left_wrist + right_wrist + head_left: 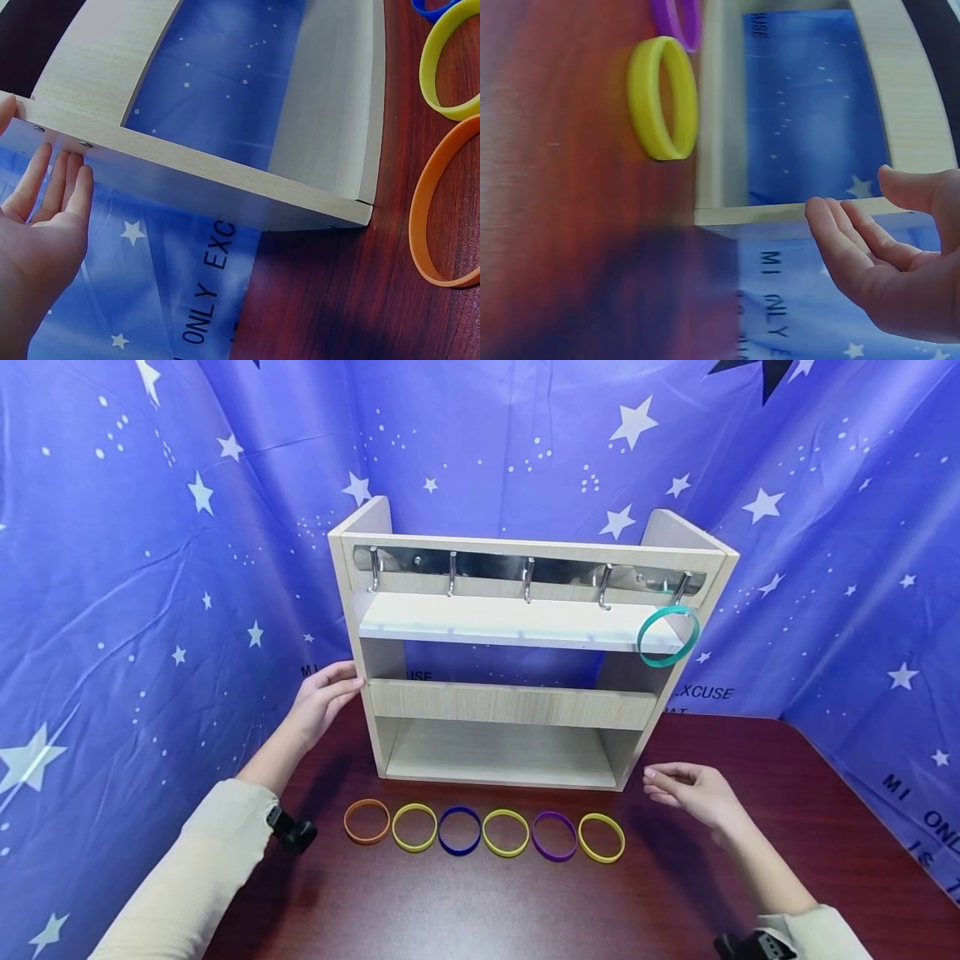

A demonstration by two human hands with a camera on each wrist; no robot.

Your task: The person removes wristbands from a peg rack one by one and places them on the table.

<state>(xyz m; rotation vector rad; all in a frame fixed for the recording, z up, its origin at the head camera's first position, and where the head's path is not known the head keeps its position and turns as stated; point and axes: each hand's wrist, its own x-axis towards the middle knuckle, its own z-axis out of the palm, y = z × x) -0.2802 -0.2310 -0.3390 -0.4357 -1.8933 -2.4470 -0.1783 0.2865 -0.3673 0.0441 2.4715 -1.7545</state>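
A small wooden shelf (517, 706) stands on the dark red table. My left hand (324, 700) rests against its left side panel, fingertips on the outer face and thumb at the front edge in the left wrist view. My right hand (693, 789) hovers by the lower right corner, holding nothing, its fingers loosely bent. A teal wristband (655, 662) hangs from the rightmost hook (681, 589). In front of the shelf lies a row of wristbands: orange (367, 841), yellow (414, 848), blue (459, 852), yellow (506, 854), purple (554, 857) and yellow (602, 860).
A shiny metal rail (487, 565) with several hooks runs along the shelf's upper front; only the rightmost hook carries a band. Behind and beside the table (480, 910) hangs a blue star-printed cloth (495, 443). Dark wrist devices (292, 831) sit on both forearms.
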